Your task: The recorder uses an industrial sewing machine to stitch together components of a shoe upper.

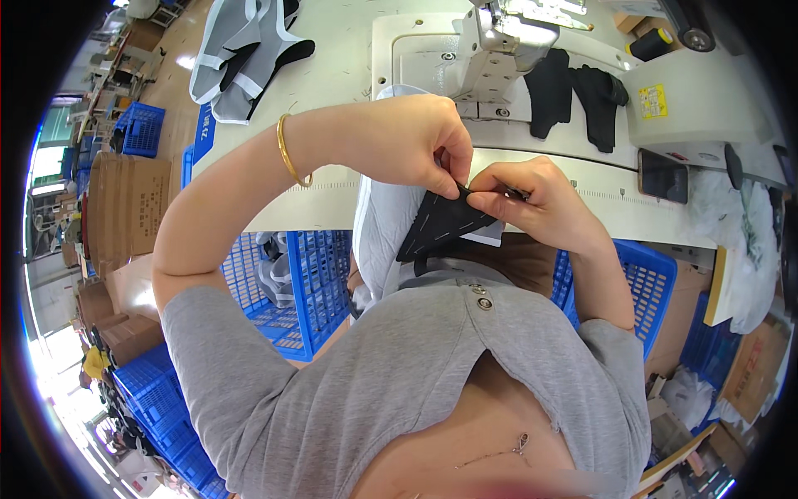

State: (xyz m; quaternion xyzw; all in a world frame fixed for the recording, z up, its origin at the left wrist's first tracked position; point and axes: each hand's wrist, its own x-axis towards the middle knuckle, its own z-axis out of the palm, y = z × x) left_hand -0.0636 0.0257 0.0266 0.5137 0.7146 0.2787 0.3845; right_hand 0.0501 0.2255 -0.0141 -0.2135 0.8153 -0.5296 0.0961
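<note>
My left hand [436, 150] and my right hand [532, 195] meet in front of the sewing machine [507, 50], just over the table's near edge. Between their pinched fingertips is the top edge of a black fabric piece [445, 223] with pale dashed stitch lines. It hangs down toward my lap, its lower part narrowing to the left. Light grey-white fabric [384, 216] lies under my left wrist and drapes off the table beside the black piece. The fingertips of both hands nearly touch.
Grey and black cut pieces [249, 58] lie at the table's far left. Black pieces [573, 96] rest right of the machine head, near a phone [663, 176] and a black thread cone [650, 45]. Blue baskets [320, 283] flank my lap; the left one holds grey fabric.
</note>
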